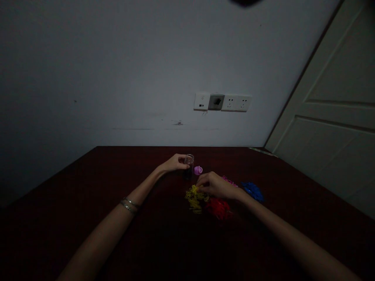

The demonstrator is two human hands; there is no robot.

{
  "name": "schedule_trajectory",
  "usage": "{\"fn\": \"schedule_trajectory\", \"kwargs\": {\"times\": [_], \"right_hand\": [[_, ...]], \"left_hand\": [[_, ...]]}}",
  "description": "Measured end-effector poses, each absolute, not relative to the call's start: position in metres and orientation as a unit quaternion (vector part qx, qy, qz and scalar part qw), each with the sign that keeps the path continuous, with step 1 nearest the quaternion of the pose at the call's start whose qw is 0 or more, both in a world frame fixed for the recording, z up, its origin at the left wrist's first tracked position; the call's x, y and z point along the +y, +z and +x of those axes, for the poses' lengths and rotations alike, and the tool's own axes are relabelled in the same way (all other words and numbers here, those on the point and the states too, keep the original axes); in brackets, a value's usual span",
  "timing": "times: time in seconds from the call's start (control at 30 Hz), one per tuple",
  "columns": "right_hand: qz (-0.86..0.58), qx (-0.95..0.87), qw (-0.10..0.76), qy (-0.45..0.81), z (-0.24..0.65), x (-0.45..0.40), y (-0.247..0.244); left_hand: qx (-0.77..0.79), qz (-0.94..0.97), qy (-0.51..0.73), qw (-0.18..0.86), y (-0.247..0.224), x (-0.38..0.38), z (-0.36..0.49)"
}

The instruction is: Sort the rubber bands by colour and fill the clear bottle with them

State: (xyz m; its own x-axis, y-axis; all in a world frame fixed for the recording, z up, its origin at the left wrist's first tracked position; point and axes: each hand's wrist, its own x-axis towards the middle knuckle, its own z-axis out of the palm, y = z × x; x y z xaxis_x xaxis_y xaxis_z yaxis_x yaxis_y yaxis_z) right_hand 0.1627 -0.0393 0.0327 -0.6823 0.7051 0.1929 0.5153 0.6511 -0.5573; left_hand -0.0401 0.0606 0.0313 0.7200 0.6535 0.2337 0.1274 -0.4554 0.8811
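My left hand (175,162) is closed round a small clear jar (189,166) that stands upright on the dark table, its mouth uncovered. Just right of the jar lies a purple lid (198,170). My right hand (211,184) has its fingers pinched at the top of a pile of thin yellow bands (195,199). Beneath and beside that hand is a red pile (218,208). A pink pile (229,181) shows partly behind my right hand, and a blue pile (252,191) lies farther right.
The dark red table (131,156) meets a pale wall (131,78) at its back edge. Sockets and switches (222,102) are set in the wall. A panelled door (331,109) stands at the right. The scene is dim.
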Motion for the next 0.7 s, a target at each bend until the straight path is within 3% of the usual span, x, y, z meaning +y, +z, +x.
{"fn": "schedule_trajectory", "kwargs": {"times": [0.43, 0.7], "right_hand": [[-0.358, -0.844, 0.284, 0.280, 0.161, 0.005, 0.104], [-0.379, -0.901, 0.129, 0.168, 0.135, 0.041, 0.127]], "left_hand": [[0.239, 0.801, 0.282, 0.470, 0.031, 0.061, -0.044], [0.244, 0.802, 0.283, 0.466, 0.027, 0.064, -0.044]]}}
